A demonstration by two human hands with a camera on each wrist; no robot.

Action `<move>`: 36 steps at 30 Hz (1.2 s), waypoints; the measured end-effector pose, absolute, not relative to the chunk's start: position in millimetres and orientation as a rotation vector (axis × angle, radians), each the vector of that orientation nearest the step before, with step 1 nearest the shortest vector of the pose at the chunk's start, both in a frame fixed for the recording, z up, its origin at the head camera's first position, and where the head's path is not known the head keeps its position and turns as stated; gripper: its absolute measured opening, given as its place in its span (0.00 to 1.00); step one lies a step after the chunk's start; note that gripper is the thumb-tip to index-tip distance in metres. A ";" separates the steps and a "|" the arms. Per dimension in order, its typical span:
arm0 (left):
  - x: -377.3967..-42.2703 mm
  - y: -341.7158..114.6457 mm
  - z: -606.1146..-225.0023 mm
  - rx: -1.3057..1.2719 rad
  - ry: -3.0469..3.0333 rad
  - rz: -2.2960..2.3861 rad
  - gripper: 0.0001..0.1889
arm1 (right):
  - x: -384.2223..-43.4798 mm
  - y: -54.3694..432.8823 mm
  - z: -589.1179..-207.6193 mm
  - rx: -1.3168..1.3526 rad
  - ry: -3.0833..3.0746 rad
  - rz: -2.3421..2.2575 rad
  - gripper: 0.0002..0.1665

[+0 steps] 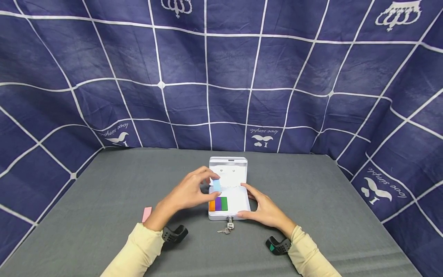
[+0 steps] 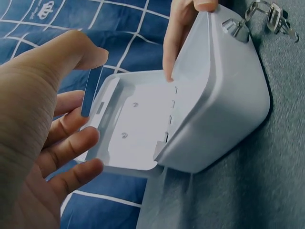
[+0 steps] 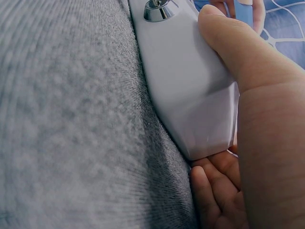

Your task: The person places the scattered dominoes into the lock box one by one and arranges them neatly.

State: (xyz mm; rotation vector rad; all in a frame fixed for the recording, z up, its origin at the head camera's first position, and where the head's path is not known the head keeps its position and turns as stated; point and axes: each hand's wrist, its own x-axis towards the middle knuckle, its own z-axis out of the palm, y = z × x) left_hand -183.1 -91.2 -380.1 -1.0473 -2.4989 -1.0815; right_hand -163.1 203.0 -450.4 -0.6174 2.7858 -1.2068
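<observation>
My left hand [image 1: 195,188] pinches a thin light blue rectangular piece [image 1: 217,185] between thumb and fingertips, holding it above the left part of an open white metal lockbox [image 1: 238,196]. In the left wrist view the same blue piece [image 2: 92,91] shows edge-on, with the other fingers spread apart. My right hand [image 1: 264,209] grips the box at its right side, thumb on the front rim and fingers toward the hinge. Inside the box, orange [image 1: 212,206], purple [image 1: 218,204] and green [image 1: 224,204] pieces lie side by side at the front left.
The box's lid [image 1: 228,173] stands raised at the back. Keys [image 1: 225,231] hang from the front lock onto the grey cloth surface [image 1: 297,173]. A pink piece [image 1: 147,212] lies by the left wrist. Behind hangs a blue checked curtain [image 1: 228,104].
</observation>
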 end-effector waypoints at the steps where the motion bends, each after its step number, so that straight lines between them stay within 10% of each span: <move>1: -183.2 -89.9 -380.5 -1.047 -2.499 -1.082 0.22 | -163.1 202.9 -450.2 -0.619 2.787 -1.204 0.58; 36: -184.8 -47.5 -395.9 -1.143 -2.561 -1.046 0.22 | -162.9 202.5 -449.2 -0.651 2.779 -1.248 0.57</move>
